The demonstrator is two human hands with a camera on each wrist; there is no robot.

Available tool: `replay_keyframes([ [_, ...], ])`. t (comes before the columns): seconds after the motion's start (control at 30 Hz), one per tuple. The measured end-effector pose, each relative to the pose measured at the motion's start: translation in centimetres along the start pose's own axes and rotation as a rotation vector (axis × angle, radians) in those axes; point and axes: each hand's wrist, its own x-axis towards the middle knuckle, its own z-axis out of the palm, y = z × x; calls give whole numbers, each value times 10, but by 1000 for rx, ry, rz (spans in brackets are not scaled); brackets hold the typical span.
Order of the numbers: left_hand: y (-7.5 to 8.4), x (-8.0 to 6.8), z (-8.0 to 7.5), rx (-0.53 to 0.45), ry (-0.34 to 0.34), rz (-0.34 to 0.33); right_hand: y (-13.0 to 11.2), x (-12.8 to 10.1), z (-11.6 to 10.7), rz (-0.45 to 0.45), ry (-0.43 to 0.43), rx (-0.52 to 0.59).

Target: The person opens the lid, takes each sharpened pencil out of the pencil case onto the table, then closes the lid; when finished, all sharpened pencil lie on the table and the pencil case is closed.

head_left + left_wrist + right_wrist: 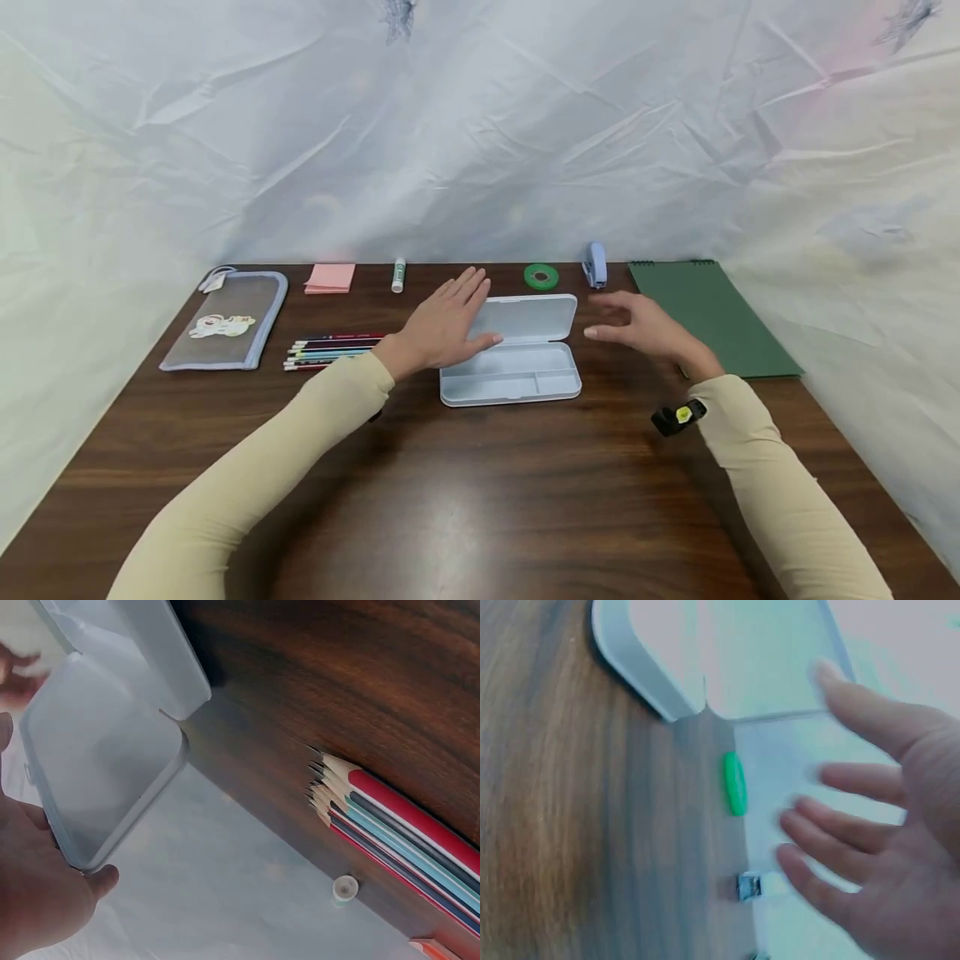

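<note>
An open pale blue plastic pencil case (517,379) lies mid-table, its lid (534,317) tipped back. My left hand (447,322) lies with straight fingers on the lid's left end, thumb by the lid's front edge. In the left wrist view the palm and thumb (45,896) meet the lid (97,765) at its corner. My right hand (637,327) hovers just right of the case, fingers spread and relaxed, holding nothing. The right wrist view shows that hand (877,825) over the table beside the case (630,664).
Coloured pencils (333,352) lie left of the case, beyond them a mesh pouch (225,321). Along the back edge sit pink sticky notes (330,277), a glue stick (398,274), a green tape roll (542,276) and a blue stapler (596,264). A green notebook (712,312) lies right.
</note>
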Motion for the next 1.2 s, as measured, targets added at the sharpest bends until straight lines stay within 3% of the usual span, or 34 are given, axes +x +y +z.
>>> replay_keyframes([
  [0.2, 7, -7, 2, 38, 28, 44, -28, 4, 11, -135, 114, -75],
  [0.43, 18, -21, 4, 36, 31, 83, -51, 5, 32, -271, 73, -189],
  [0.73, 28, -39, 14, -28, -36, 79, -56, 0, 48, -354, -7, -254],
  [1.2, 38, -51, 27, -86, -123, 52, -47, -5, 67, -367, -60, -326],
])
